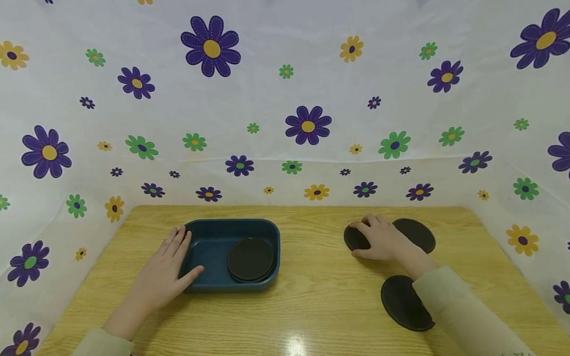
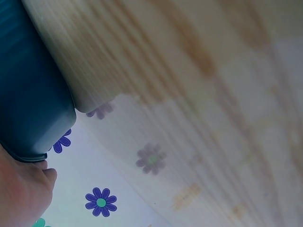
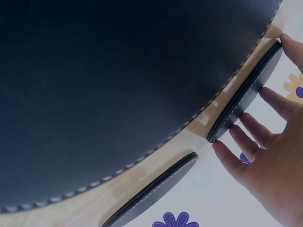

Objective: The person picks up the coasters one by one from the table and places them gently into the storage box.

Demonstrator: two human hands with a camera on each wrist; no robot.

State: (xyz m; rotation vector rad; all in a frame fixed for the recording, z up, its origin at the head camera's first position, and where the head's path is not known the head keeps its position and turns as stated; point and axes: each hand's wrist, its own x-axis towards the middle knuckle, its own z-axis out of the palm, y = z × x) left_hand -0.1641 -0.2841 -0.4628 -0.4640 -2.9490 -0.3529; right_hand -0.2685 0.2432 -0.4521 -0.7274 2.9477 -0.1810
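Note:
My left hand lies with straight, spread fingers on the left rim of a blue rectangular tray. In the left wrist view, part of that hand touches the end of the tray. Inside the tray, at its right end, sits a round black coaster. On the right, my right hand holds another black coaster by its edges, thumb on one side and fingers on the other. The right wrist view shows the fingertips touching the rim of this stitched coaster.
Two more black coasters lie on the wooden table: one to the right of my right hand, and a nearer one partly covered by my sleeve. A white flower-patterned sheet rises behind the table and along both sides.

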